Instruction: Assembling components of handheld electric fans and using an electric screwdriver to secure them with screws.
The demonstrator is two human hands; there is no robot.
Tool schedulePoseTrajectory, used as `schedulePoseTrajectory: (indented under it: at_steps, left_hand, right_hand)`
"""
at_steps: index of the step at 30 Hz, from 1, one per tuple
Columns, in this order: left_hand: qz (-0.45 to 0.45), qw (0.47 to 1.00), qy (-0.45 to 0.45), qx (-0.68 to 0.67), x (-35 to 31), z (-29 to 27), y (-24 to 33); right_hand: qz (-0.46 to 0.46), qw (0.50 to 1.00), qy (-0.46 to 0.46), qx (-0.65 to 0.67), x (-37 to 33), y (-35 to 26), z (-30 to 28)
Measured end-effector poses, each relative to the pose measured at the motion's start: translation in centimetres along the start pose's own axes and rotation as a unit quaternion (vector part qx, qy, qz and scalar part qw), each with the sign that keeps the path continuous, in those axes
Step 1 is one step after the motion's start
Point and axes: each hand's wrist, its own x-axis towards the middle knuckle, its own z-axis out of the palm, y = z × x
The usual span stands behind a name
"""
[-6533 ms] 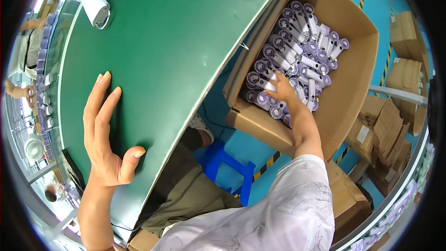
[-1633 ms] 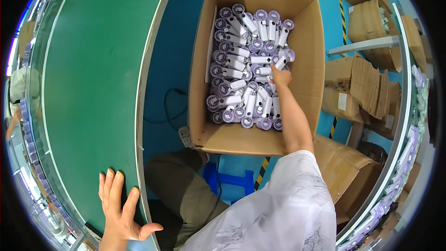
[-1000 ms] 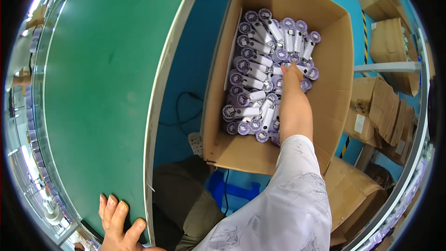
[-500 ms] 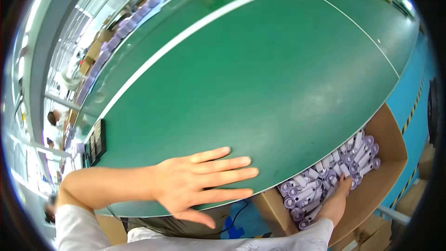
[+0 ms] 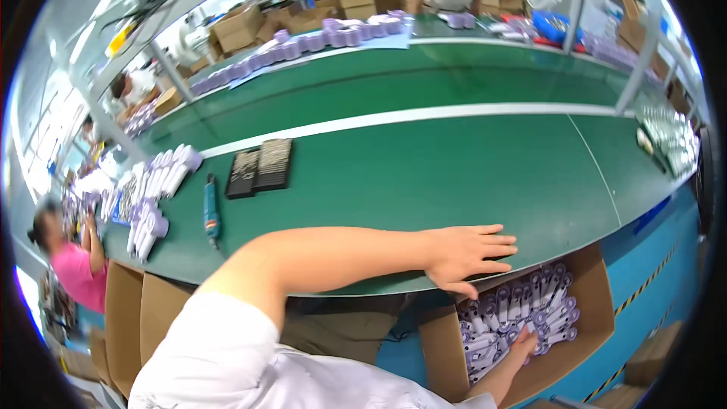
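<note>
My left hand (image 5: 471,255) lies palm down with fingers spread, at the front edge of the green worktable (image 5: 424,174), beside a cardboard box. It holds nothing. My right hand (image 5: 522,344) reaches down into the open cardboard box (image 5: 594,310) below the table edge. Several white handheld devices with round lilac ends (image 5: 560,314) lie packed there in rows. The fingers of my right hand are closed around one of them, partly hidden among the others.
A teal electric screwdriver (image 5: 211,212) and black trays of small parts (image 5: 273,165) lie on the table, left of centre. More white-and-lilac devices (image 5: 148,182) are piled further left, near a person in pink (image 5: 79,269). Clear plastic packaging (image 5: 666,136) lies far right.
The view has swung left and up, bringing the screwdriver, piled devices and co-workers into sight. My left hand is now closer to the box. My right hand remains inside it.
</note>
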Motion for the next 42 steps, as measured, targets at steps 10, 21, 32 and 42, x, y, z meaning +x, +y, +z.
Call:
schedulePoseTrajectory:
  at_steps: [10, 21, 32, 42]
  left_hand:
    - [-0.03, 0.945, 0.32, 0.059, -10.5, -9.7, 18.2]
    - [0.027, 0.818, 0.523, -0.238, -29.5, -20.6, 37.6]
    - [0.009, 0.807, 0.529, -0.262, -36.1, -18.2, 38.9]
    - [-0.278, 0.742, 0.592, -0.15, -44.3, -15.3, 29.8]
  right_hand:
    - [-0.128, 0.957, -0.203, -0.161, -32.4, 3.7, 2.9]
    - [-0.413, 0.633, -0.623, -0.202, -65.0, 5.1, 15.1]
    - [-0.506, 0.36, -0.731, -0.285, -76.8, 15.5, 24.9]
    - [-0.566, 0.455, -0.66, -0.191, -75.6, 23.2, 43.5]
